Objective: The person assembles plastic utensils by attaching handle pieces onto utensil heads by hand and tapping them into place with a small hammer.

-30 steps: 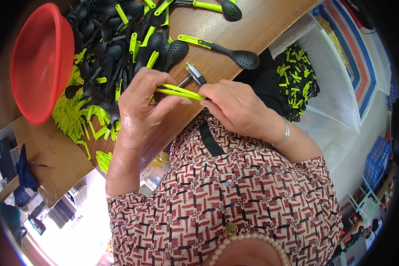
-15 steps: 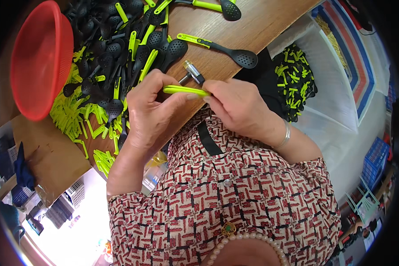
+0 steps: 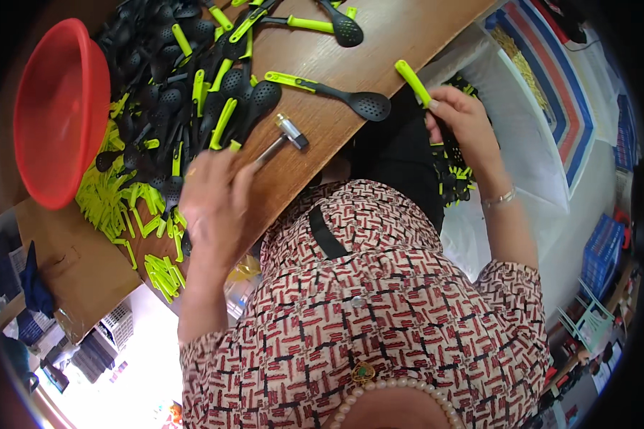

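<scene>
My right hand (image 3: 466, 127) is closed on a lime-green spoon handle (image 3: 413, 84), out past the table edge and above a white-lined bin. A black perforated part shows below that hand; I cannot tell whether it joins the handle. My left hand (image 3: 213, 204) is low over the table, blurred, its fingertips hard to make out beside the spoon pile. A small hammer (image 3: 291, 133) lies there, and its shaft runs up to my left thumb; whether I grip it cannot be seen. A slotted spoon (image 3: 368, 106) with a lime-green handle rests near the table edge.
Black slotted spoons (image 3: 172, 93) are heaped at the back left, with loose lime-green handle pieces (image 3: 104, 171) beside them. A red basin (image 3: 57, 114) stands at the far left, above a cardboard box (image 3: 86, 257). The white-lined bin (image 3: 526, 121) is beside the table at right.
My hands have parted. The right one has carried the lime-green handle to the right, over the bin; the left one has let go of it and moved left, down toward the table.
</scene>
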`<state>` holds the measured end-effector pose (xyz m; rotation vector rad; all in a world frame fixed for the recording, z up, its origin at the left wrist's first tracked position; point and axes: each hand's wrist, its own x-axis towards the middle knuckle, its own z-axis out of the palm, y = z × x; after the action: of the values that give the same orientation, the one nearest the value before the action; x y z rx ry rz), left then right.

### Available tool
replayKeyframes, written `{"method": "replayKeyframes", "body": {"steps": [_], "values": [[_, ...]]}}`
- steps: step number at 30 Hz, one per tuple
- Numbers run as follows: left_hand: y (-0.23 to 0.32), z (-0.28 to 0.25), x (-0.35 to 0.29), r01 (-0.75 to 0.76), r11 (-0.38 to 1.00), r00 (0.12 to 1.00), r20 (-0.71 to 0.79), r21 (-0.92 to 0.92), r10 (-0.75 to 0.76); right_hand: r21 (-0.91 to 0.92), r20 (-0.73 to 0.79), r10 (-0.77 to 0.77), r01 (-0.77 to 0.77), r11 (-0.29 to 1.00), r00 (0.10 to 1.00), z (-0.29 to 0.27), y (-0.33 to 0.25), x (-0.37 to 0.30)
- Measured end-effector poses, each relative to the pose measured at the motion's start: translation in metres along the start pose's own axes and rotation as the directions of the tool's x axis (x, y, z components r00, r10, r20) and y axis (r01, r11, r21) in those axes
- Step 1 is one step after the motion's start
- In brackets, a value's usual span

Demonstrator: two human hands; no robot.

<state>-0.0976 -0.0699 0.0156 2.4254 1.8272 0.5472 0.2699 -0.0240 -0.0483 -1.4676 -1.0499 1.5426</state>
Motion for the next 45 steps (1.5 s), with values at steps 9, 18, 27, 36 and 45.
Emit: {"method": "replayKeyframes", "body": {"steps": [9, 18, 27, 36, 45], "values": [[-0.023, 0.002, -0.038, 0.025, 0.943, 0.999, 0.016, 0.332, -0.032, 0.071, 0.192, 0.148, -0.165, 0.984, 0.97, 0.013, -0.018, 0.048], [0.051, 0.031, 0.062, -0.187, 0.914, 0.965, -0.242, -0.359, 0.102, -0.014, 0.176, 0.21, -0.211, 0.977, 0.962, 0.02, -0.031, 0.05], [0.05, 0.038, 0.063, -0.14, 0.935, 0.961, -0.273, -0.326, 0.049, -0.055, 0.155, 0.221, -0.215, 0.975, 0.963, 0.018, -0.034, 0.048], [0.053, 0.059, 0.043, -0.192, 0.941, 0.971, -0.193, -0.279, 0.141, 0.011, 0.216, 0.243, -0.251, 0.968, 0.946, 0.015, -0.033, 0.053], [0.06, 0.052, 0.042, -0.207, 0.938, 0.97, -0.186, -0.278, 0.159, 0.083, 0.186, 0.264, -0.282, 0.956, 0.947, 0.016, -0.03, 0.05]]}}
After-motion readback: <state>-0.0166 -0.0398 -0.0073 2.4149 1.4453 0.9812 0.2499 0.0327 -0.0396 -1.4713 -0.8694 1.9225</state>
